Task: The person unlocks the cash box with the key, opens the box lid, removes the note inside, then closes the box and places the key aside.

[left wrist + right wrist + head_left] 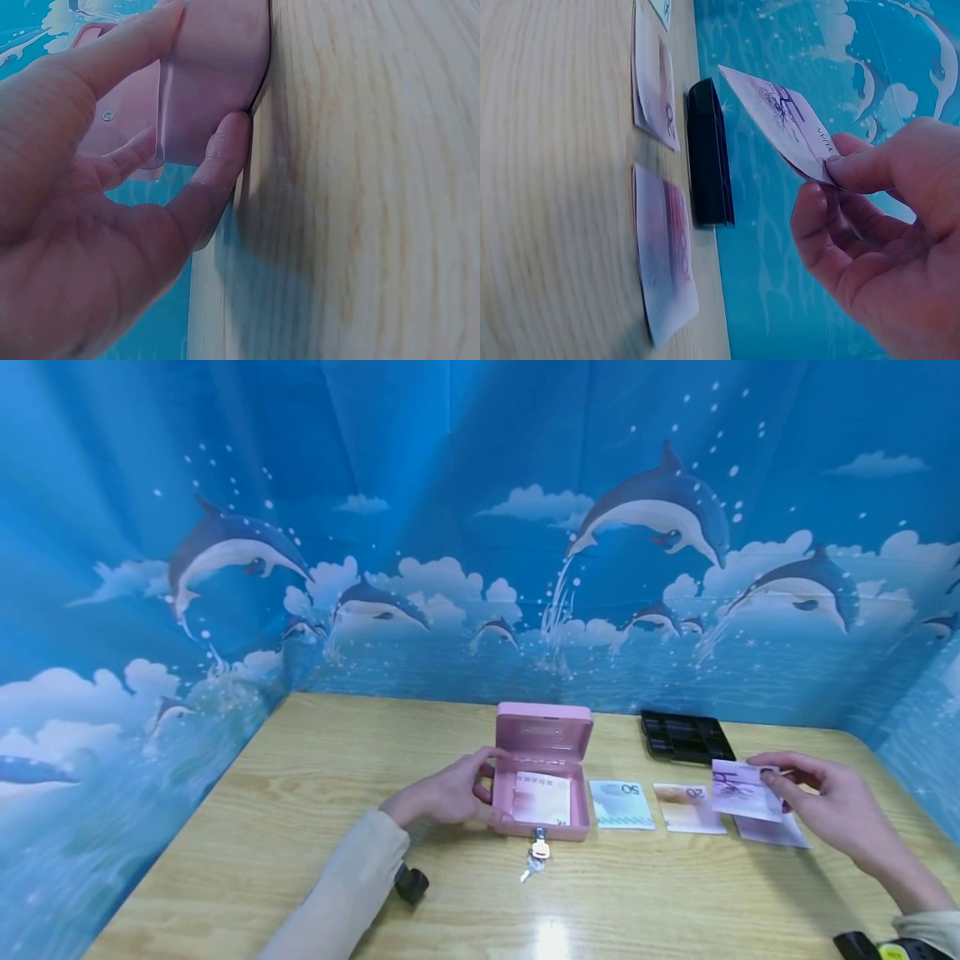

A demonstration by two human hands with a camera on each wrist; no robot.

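A pink cash box stands with its lid up and a pale pinkish banknote inside. My left hand grips its left side, fingers at the back and thumb toward the front corner; the left wrist view shows fingertips on the box wall. Between thumb and fingers, my right hand pinches a folded purple banknote, raised over the right end of a row of notes. Below it lies a pinkish note, partly covered by the held one in the head view.
Right of the box lie a green 50 note and a brownish-purple 20 note. Behind them is a black compartment tray. Small keys hang from the lock at the box's front. A dolphin-print curtain borders the table.
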